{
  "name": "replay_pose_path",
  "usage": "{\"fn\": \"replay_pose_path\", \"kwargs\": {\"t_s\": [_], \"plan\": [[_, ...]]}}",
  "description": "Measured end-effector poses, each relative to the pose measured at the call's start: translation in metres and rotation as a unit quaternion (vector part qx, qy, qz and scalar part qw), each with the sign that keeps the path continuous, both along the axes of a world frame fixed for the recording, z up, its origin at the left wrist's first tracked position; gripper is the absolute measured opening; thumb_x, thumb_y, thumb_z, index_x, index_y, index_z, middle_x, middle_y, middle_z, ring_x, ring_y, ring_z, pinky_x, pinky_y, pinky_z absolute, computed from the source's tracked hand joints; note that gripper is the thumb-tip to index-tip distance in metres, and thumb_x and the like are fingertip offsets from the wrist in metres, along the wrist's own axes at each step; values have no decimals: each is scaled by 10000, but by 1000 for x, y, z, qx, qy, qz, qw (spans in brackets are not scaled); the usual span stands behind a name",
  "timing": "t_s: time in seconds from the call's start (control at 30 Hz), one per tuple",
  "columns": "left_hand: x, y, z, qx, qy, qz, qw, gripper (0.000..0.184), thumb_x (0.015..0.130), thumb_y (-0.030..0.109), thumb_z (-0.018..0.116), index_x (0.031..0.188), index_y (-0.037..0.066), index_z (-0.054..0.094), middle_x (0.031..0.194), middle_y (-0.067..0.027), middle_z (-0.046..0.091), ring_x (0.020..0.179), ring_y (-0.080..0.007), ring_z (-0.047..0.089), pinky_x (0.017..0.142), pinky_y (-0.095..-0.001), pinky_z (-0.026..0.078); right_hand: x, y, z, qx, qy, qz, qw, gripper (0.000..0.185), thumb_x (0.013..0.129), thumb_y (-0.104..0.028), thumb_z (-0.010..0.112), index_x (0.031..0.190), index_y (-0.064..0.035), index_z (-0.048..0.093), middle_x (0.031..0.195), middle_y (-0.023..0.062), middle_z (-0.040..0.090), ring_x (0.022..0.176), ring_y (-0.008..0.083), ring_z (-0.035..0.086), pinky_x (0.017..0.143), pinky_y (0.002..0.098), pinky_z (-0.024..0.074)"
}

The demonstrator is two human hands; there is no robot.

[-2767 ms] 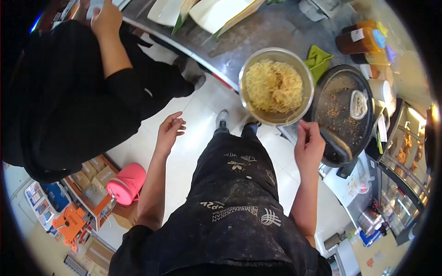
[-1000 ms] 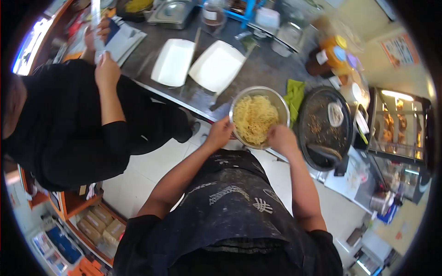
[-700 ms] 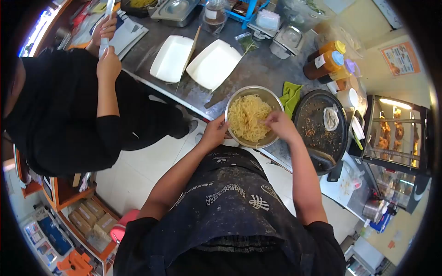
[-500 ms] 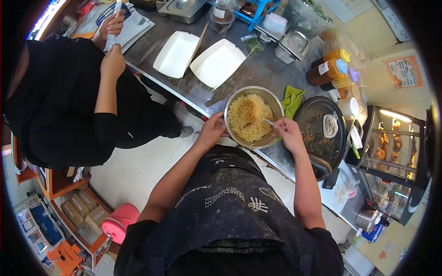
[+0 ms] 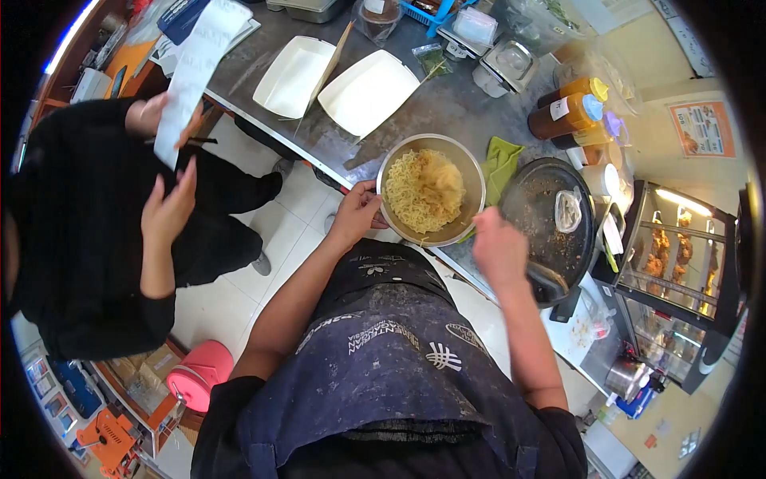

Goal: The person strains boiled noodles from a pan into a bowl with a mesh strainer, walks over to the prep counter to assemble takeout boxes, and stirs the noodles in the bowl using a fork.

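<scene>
A steel bowl [image 5: 476,172] stands at the counter's front edge with yellow noodles [image 5: 415,203] inside. The noodles are paler and blurred at the bowl's upper right. My left hand [image 5: 358,212] grips the bowl's left rim, with the fingers bent round it. Just off the bowl's lower right side is my right hand [image 5: 501,246], closed and smeared by motion. What it holds, if anything, cannot be made out. A green cloth [image 5: 501,164] and a round black pan [image 5: 531,203] lie right of the bowl.
Two white paper trays [image 5: 294,76] [image 5: 369,94] sit on the counter [image 5: 335,152]. Sauce bottles [image 5: 558,118] and a lit food cabinet [image 5: 678,263] are at the right. A person [image 5: 88,231] in black stands at the left with a long paper strip [image 5: 195,72].
My right hand has moved from the bowl's rim down and to the right, and its utensil no longer shows. The other person's hands have come apart and the paper hangs unrolled.
</scene>
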State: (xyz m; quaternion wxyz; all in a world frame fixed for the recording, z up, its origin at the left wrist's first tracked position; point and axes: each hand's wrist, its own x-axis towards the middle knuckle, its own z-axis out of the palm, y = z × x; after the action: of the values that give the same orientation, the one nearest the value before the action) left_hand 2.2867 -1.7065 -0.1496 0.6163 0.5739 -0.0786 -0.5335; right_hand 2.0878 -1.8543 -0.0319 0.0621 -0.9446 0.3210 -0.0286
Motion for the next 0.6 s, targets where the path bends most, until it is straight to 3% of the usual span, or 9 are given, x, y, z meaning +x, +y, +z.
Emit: {"fn": "replay_pose_path", "kwargs": {"t_s": [0.1, 0.17, 0.27, 0.33, 0.43, 0.47, 0.5, 0.53, 0.6], "plan": [[-7, -5, 7, 13, -68, 12, 997, 326, 929, 98, 488, 1228, 30, 379, 917, -73, 546, 619, -158, 615, 557, -312, 573, -29, 24, -68, -19, -22, 34, 999, 70, 831, -96, 585, 857, -82, 522, 768, 118, 595, 587, 304, 607, 464, 407, 455], [-8, -8, 11, 1, -55, 33, 998, 289, 927, 84, 477, 1193, 21, 383, 886, -84, 549, 605, -167, 622, 516, -305, 565, -47, 36, -83, -48, -131, 45, 989, 75, 835, -101, 588, 793, -74, 532, 719, 91, 525, 503, 269, 552, 427, 370, 434], [-9, -8, 9, 0, -53, 43, 998, 257, 919, 73, 481, 1149, 12, 387, 843, -96, 551, 584, -176, 628, 476, -300, 560, -74, 50, -88, -61, -104, 39, 992, 112, 826, -84, 600, 735, -68, 537, 675, 67, 475, 468, 238, 510, 407, 346, 414], [-5, -10, 12, 41, -54, 26, 997, 290, 906, 103, 512, 1164, 41, 397, 898, -82, 548, 549, -165, 606, 487, -298, 557, -90, 52, -94, -57, -107, 38, 992, 81, 828, -84, 603, 756, -68, 568, 674, 69, 462, 472, 233, 506, 404, 348, 407], [-4, -4, 2, 69, -99, 39, 992, 329, 895, 141, 548, 1185, 52, 423, 953, -107, 581, 574, -192, 622, 504, -320, 561, -110, 54, -93, -25, -78, 35, 996, 77, 861, -106, 572, 888, -69, 633, 699, 78, 501, 502, 236, 530, 419, 365, 425], [-4, -7, 12, 74, -102, 53, 991, 336, 898, 166, 557, 1194, 64, 437, 1017, -123, 590, 671, -206, 650, 545, -332, 571, -109, 53, -95, -8, -70, 20, 997, 105, 834, -102, 579, 911, -56, 633, 755, 80, 550, 538, 255, 557, 432, 380, 447], [0, -5, -9, 97, -122, 28, 987, 354, 901, 188, 557, 1208, 57, 439, 1047, -136, 591, 772, -216, 660, 581, -330, 575, -110, 52, -90, -5, -65, 18, 998, 154, 783, -104, 591, 929, -65, 624, 820, 84, 575, 591, 269, 584, 474, 382, 476], [1, -8, 4, 58, -84, 4, 995, 400, 882, 213, 595, 1191, 30, 420, 990, -121, 579, 731, -183, 632, 546, -298, 552, -106, 50, -80, 10, -112, 27, 993, 233, 735, -105, 595, 967, -84, 610, 840, 87, 568, 622, 269, 594, 519, 380, 488], [-3, -10, 18, 97, -127, -1, 987, 392, 889, 192, 574, 1204, 26, 409, 992, -139, 584, 707, -184, 627, 562, -292, 546, -99, 48, -68, 49, -100, -10, 994, 219, 706, -96, 579, 924, -80, 565, 791, 86, 537, 627, 277, 593, 531, 387, 487]]}}
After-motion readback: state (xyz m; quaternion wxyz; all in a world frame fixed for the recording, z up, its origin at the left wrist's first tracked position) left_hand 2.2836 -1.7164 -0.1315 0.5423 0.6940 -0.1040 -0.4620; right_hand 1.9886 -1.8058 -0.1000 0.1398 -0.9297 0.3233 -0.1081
